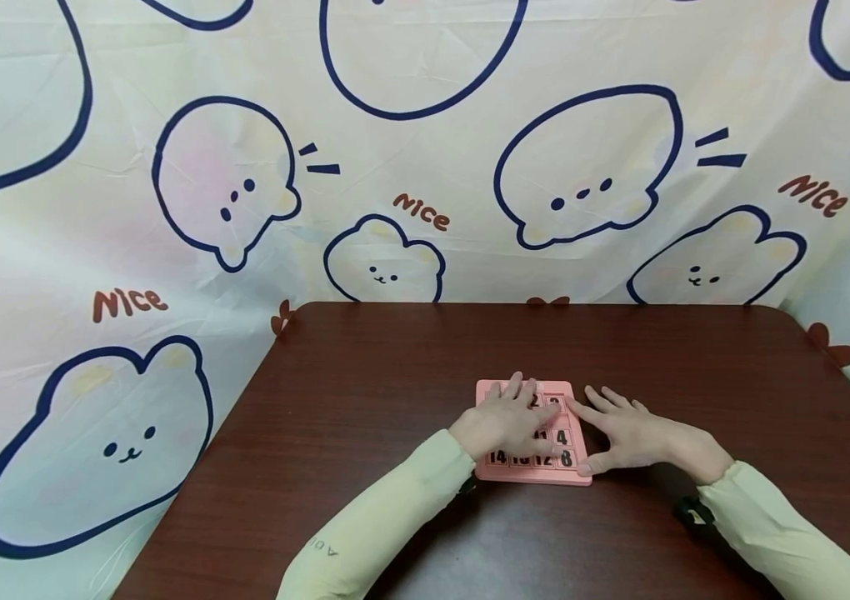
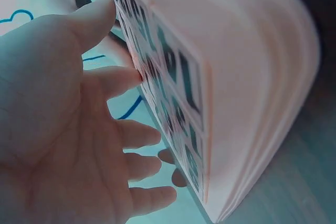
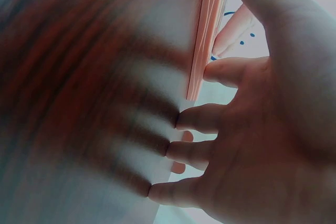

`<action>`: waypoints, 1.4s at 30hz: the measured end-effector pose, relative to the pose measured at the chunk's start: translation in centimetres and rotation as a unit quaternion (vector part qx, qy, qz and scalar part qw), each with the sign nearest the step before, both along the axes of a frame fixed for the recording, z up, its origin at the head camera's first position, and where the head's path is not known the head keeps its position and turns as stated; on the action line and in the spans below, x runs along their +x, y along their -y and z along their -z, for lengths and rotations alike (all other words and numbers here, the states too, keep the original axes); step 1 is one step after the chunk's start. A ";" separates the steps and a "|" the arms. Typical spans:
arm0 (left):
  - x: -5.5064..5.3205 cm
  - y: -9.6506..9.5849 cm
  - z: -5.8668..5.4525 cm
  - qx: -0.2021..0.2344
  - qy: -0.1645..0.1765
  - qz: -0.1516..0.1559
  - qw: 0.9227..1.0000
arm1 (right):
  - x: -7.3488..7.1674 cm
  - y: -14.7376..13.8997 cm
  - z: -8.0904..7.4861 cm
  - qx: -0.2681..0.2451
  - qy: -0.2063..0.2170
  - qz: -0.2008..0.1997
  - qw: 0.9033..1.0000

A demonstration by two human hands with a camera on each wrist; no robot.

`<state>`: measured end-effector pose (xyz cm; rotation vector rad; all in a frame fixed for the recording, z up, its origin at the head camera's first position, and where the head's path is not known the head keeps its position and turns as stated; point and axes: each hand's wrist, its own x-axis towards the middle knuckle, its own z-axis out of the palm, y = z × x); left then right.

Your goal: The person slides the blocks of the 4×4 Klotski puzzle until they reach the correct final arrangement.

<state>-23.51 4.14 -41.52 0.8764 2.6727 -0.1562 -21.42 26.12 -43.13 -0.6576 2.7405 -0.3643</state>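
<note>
A pink number slide puzzle [image 1: 533, 477] lies flat on the table, with dark digits on its tiles, among them 4, 14, 12 and 8. Over its face spreads my left hand [image 1: 503, 422], which hides many of the tiles. In the left wrist view, the index fingertip [image 2: 131, 77] of that hand touches the tiles, and the other fingers are nearly straight. My right hand [image 1: 631, 435] is at the puzzle's right edge, thumb and index finger against the frame. In the right wrist view, its other fingertips [image 3: 181, 121] rest on the table beside the puzzle's side wall [image 3: 202, 40].
The dark brown wooden table [image 1: 365, 367] extends around the puzzle on all sides. Behind it and to the sides hangs a pale cloth [image 1: 365, 158] printed with blue-outlined cartoon bears and the word "Nice". Both forearms wear light sleeves [image 1: 395, 508].
</note>
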 end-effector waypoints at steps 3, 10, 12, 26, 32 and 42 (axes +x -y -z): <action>-0.4 -0.1 0.0 0.002 -0.001 -0.005 1.000 | 0.1 0.0 0.0 -0.001 -0.005 -0.003 1.000; -0.7 -0.1 -0.2 0.001 -0.008 -0.008 1.000 | 0.0 0.0 0.0 0.000 0.001 0.001 1.000; -0.5 0.0 -0.2 0.000 -0.012 -0.001 1.000 | 0.0 0.0 0.1 0.002 0.002 0.001 1.000; 4.0 2.2 -0.7 -0.013 -0.061 0.075 0.995 | 0.1 0.0 0.3 0.001 -0.019 -0.009 1.000; 5.5 2.5 -0.8 -0.022 -0.096 0.094 0.991 | -0.1 0.0 0.0 0.003 -0.004 -0.001 1.000; 5.6 1.8 -0.3 -0.034 -0.082 0.075 0.993 | 0.0 0.1 0.1 0.003 -0.001 0.000 1.000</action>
